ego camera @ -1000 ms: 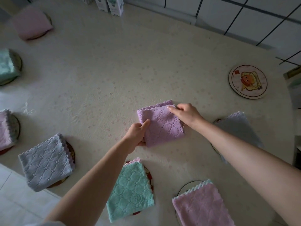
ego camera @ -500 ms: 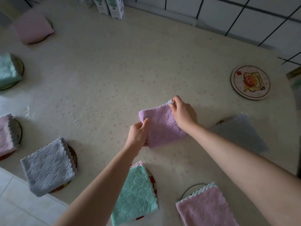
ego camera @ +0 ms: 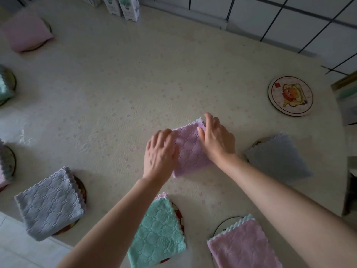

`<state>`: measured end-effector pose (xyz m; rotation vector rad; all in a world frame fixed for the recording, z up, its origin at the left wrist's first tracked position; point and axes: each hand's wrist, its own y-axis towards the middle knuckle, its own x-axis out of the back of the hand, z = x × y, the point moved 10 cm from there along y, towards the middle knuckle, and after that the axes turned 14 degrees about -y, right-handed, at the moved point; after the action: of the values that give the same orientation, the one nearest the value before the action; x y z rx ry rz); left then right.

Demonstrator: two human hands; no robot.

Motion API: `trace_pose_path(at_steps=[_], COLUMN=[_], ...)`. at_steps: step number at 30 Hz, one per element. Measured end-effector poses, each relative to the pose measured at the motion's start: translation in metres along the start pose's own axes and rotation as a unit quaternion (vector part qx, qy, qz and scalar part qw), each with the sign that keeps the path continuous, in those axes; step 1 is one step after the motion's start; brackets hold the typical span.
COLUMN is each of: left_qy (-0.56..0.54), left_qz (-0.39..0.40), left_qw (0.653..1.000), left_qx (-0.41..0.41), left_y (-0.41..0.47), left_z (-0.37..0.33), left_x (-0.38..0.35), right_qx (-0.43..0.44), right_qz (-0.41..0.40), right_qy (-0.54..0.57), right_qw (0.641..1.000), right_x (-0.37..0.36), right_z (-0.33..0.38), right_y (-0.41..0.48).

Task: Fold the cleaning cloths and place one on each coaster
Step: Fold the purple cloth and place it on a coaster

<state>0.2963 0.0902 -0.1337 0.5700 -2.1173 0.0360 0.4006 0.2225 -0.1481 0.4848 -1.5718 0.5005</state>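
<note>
A folded purple cloth [ego camera: 190, 154] lies on the table's middle. My left hand [ego camera: 159, 153] rests over its left edge, fingers spread, and my right hand [ego camera: 217, 139] grips its far right corner. One round coaster [ego camera: 290, 95] with an orange cartoon picture lies bare at the far right. Folded cloths cover other coasters: a grey cloth [ego camera: 50, 203] at the near left, a green cloth [ego camera: 157, 232] below my hands, a pink cloth [ego camera: 244, 246] at the near right, and a pale blue-grey cloth [ego camera: 278, 158] to the right.
More covered coasters line the left edge: a pink cloth [ego camera: 26, 29] at the far left, a green one [ego camera: 3, 87] and another [ego camera: 3, 165] below it. White cartons [ego camera: 123, 6] stand at the back. The table edge [ego camera: 58, 241] runs along the near left.
My left hand has moved from pinching the near left corner to lying over the cloth's left edge. My right hand has shifted further onto the far right corner. The view has tilted slightly.
</note>
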Motion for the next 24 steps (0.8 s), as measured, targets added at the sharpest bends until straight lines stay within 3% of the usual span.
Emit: trace_pose_path(at_steps=[1, 3, 6, 11, 16, 24], left_qy=[0.006, 0.017, 0.043, 0.034, 0.034, -0.112], left_qz=[0.032, 0.084, 0.103, 0.058, 0.052, 0.088], left_qw=[0.998, 0.994, 0.994, 0.994, 0.991, 0.936], left_qx=[-0.050, -0.064, -0.003, 0.088, 0.118, 0.321], left_y=[-0.005, -0.016, -0.021, -0.006, 0.014, 0.011], left_z=[-0.008, -0.007, 0.009, 0.040, 0.034, 0.057], left_x=[-0.013, -0.034, -0.042, -0.021, -0.006, -0.005], right_qx=[0.008, 0.005, -0.016, -0.056, -0.102, -0.125], right_qz=[-0.013, -0.025, -0.013, 0.017, 0.072, 0.220], right_qy=[-0.015, -0.044, -0.078, -0.099, 0.018, 0.187], right_qw=[1.000, 0.999, 0.997, 0.993, 0.992, 0.949], right_x=[0.001, -0.003, -0.013, -0.010, -0.017, -0.049], right_z=[0.002, 0.002, -0.010, -0.030, -0.036, -0.039], right_y=[-0.010, -0.031, -0.052, -0.066, -0.077, -0.089])
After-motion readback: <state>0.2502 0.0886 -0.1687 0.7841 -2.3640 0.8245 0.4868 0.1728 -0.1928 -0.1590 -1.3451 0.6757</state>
